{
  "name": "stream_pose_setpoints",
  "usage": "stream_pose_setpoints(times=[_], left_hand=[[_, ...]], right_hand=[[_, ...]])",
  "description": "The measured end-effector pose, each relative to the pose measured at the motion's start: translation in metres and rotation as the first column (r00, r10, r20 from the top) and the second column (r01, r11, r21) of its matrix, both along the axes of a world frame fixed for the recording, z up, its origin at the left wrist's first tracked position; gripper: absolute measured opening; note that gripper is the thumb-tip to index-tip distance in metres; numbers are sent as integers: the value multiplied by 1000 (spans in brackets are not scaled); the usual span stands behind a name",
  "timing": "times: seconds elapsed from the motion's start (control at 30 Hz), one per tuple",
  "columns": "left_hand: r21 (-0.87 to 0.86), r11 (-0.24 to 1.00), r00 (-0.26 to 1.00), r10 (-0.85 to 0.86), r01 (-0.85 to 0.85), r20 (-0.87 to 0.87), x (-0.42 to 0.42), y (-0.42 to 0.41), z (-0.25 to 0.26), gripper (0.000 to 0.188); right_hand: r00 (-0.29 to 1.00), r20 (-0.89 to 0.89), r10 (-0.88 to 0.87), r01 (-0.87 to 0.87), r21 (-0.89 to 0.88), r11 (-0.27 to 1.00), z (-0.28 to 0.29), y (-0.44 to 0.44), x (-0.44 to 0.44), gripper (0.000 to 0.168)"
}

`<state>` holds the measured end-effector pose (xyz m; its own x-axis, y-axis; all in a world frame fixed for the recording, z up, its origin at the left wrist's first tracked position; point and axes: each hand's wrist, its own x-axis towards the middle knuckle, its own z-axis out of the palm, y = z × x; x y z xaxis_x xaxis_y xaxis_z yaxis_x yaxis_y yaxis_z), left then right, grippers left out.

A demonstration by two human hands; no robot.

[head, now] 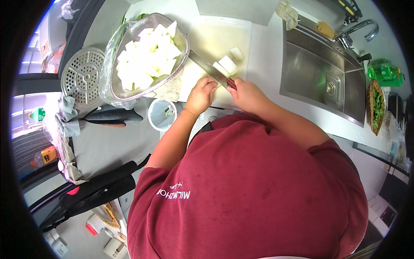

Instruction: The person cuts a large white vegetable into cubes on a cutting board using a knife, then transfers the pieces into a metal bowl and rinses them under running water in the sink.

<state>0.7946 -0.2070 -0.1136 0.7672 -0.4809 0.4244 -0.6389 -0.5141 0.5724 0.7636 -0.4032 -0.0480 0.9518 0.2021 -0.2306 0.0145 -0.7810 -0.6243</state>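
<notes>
My right hand [248,95] grips the dark red handle of a kitchen knife [205,65]. Its broad steel blade slants up to the left over a white cutting board [220,30]. My left hand [201,97] is beside the blade near the board's front edge, fingers curled; a sliver of pale flesh shows by the fingertips, mostly hidden. Beyond the knife lie several cut pale gourd-like pieces, among them a thick block [228,64] and a smaller chunk [237,53]. Left of the board, a mesh basket [186,48] is heaped with similar pale chunks [148,56].
A steel sink [312,61] with a curved faucet [359,27] is at right, beside a basket of green leaves [376,106]. At left are a perforated round steamer tray [83,77] and clear plastic bag [108,64]. A lined bin [161,118] stands below the counter's edge.
</notes>
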Motion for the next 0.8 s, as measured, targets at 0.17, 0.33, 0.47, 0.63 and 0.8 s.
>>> stream_pose_setpoints(times=[0.17, 0.33, 0.47, 0.63, 0.8], left_hand=[[9, 1000, 1000, 1, -1, 4, 0, 0, -5, 10], [0, 1000, 1000, 4, -4, 11, 0, -1, -6, 9], [-18, 1000, 1000, -12, 12, -7, 1, -2, -6, 9], [-33, 999, 1000, 8, -8, -2, 2, -1, -8, 9], [-22, 999, 999, 37, -37, 2, 0, 1, -11, 8]], right_hand=[[999, -28, 18, -20, -44, 999, 21, -7, -15, 33], [999, -34, 15, -16, -31, 999, 19, -5, -18, 33], [1000, -7, 24, -25, -77, 997, -12, 4, -11, 33], [1000, 0, 9, -9, -52, 999, -12, 6, -1, 34], [999, -34, 0, -1, -33, 999, 16, 1, -15, 34]])
